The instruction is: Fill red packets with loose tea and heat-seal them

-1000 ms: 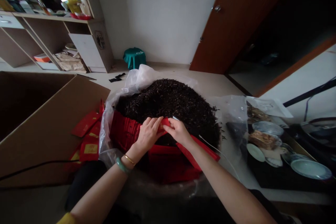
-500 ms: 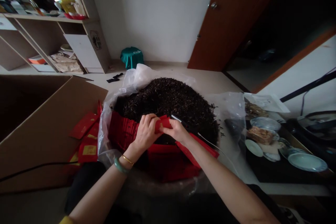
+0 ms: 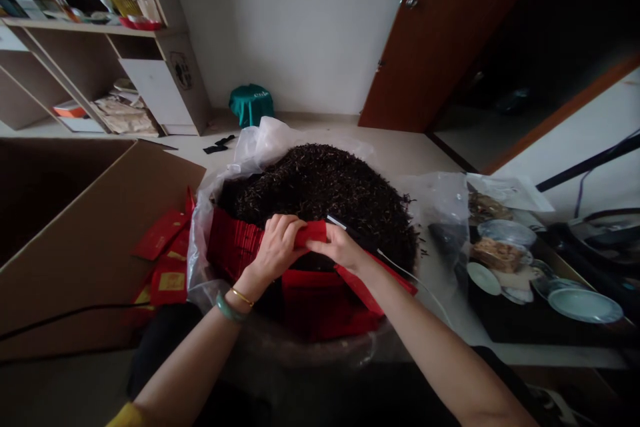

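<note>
Between my two hands is a small red packet [image 3: 314,233]. My left hand [image 3: 279,243] is closed over its left end, and my right hand [image 3: 341,245] pinches the right end between thumb and fingers. Beneath them a large heap of dark loose tea leaves [image 3: 330,177] fills a container lined with clear plastic [image 3: 200,247]. A row of red packets [image 3: 231,245] stands packed at the left side of the heap. More red packets [image 3: 325,303] lie in front of my hands, and others [image 3: 363,285] are under my right forearm. A slim device with a pale edge [image 3: 345,225] rests on the leaves, partly hidden.
At the left stands an open cardboard box [image 3: 100,227], with loose red packets [image 3: 167,280] beside it. On the right, a dark tray [image 3: 493,320] bears lidded bowls and a pale dish [image 3: 585,305]. A white cable [image 3: 415,280] crosses the plastic. Behind are a teal-covered bin [image 3: 251,105] and a brown door [image 3: 425,33].
The packet between my hands has turned slightly and now shows a plain red face, its gold print no longer visible. My hands stay in nearly the same place; the view has shifted a little.
</note>
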### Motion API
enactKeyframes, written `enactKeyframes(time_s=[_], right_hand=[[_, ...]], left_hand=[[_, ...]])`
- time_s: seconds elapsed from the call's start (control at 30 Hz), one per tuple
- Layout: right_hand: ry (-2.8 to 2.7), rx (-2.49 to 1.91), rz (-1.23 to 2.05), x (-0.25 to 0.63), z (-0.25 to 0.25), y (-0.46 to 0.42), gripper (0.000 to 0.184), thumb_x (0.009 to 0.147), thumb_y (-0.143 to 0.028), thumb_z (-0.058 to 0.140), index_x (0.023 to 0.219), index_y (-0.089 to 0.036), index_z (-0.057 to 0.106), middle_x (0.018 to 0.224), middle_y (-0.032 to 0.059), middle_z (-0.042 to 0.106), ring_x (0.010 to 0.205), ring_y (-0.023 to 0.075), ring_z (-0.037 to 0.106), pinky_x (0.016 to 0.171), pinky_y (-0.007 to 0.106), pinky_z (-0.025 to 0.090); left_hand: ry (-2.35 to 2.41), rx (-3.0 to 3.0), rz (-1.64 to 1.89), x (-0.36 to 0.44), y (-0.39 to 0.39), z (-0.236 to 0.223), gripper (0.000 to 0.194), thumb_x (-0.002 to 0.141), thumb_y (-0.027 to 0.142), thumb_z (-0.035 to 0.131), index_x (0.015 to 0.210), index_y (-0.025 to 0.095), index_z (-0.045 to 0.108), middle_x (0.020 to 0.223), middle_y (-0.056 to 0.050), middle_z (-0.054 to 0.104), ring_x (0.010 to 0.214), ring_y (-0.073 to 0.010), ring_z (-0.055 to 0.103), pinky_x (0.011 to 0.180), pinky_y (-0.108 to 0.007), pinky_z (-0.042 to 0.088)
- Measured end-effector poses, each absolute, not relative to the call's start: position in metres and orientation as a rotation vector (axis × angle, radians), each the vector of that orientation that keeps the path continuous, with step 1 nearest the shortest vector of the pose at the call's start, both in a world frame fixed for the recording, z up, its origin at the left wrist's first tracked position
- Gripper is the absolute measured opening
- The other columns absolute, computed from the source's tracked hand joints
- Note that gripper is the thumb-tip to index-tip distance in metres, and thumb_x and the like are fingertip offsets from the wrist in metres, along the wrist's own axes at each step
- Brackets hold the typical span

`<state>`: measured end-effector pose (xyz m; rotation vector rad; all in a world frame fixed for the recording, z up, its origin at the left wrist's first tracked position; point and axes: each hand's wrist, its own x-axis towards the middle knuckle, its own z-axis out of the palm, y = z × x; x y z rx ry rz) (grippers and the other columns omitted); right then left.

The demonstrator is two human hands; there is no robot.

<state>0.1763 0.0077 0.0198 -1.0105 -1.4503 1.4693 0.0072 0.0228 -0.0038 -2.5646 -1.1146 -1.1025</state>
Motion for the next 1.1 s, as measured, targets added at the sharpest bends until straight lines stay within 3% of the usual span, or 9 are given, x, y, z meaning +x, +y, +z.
enactKeyframes(time_s=[0.3, 0.57, 0.7, 0.9, 1.1], right_hand=[[-1.619, -1.080, 1.504, 0.176, 0.018, 0.004, 0.036, 0.081, -0.047, 0.060, 0.103, -0.020, 0.065, 0.105, 0.0037, 0.067, 0.111, 0.0226, 0.057, 0.103, 0.042, 0.040], [-1.351, -0.987, 1.756, 0.181, 0.008, 0.011, 0.047, 0.086, -0.057, 0.047, 0.096, -0.016, 0.067, 0.093, 0.0056, 0.071, 0.111, 0.0212, 0.057, 0.102, 0.037, 0.039], [-1.286, -0.869, 1.859, 0.181, 0.006, 0.013, 0.049, 0.087, -0.059, 0.043, 0.095, -0.017, 0.067, 0.093, 0.0055, 0.071, 0.109, 0.0202, 0.058, 0.098, 0.036, 0.042], [-1.327, -0.935, 1.869, 0.182, 0.011, 0.015, 0.060, 0.081, -0.069, 0.043, 0.090, -0.016, 0.069, 0.088, 0.0062, 0.072, 0.104, 0.0212, 0.061, 0.094, 0.038, 0.045], [-1.402, -0.977, 1.764, 0.183, 0.011, 0.013, 0.055, 0.083, -0.066, 0.043, 0.096, -0.020, 0.069, 0.091, 0.0045, 0.073, 0.103, 0.0192, 0.063, 0.093, 0.036, 0.047]], left_hand=[[-1.068, -2.645, -0.943, 0.012, 0.021, -0.008, 0.039, 0.087, 0.036, 0.054, 0.120, 0.017, 0.054, 0.111, -0.012, 0.064, 0.106, -0.0276, 0.052, 0.090, -0.042, 0.039], [-1.242, -2.635, -0.743, 0.015, 0.018, -0.012, 0.052, 0.079, 0.028, 0.065, 0.128, 0.020, 0.049, 0.129, -0.012, 0.058, 0.110, -0.0290, 0.053, 0.085, -0.040, 0.046], [-1.180, -2.735, -0.803, 0.015, 0.024, -0.017, 0.055, 0.076, 0.025, 0.068, 0.126, 0.016, 0.048, 0.125, -0.013, 0.059, 0.110, -0.0276, 0.053, 0.089, -0.038, 0.047], [-1.210, -2.788, -0.854, 0.013, 0.028, -0.017, 0.047, 0.076, 0.023, 0.067, 0.120, 0.019, 0.051, 0.110, -0.009, 0.065, 0.102, -0.0246, 0.057, 0.085, -0.035, 0.051], [-1.226, -2.756, -0.888, 0.012, 0.029, -0.015, 0.054, 0.073, 0.021, 0.068, 0.124, 0.018, 0.051, 0.118, -0.010, 0.062, 0.103, -0.0255, 0.055, 0.084, -0.036, 0.052]])
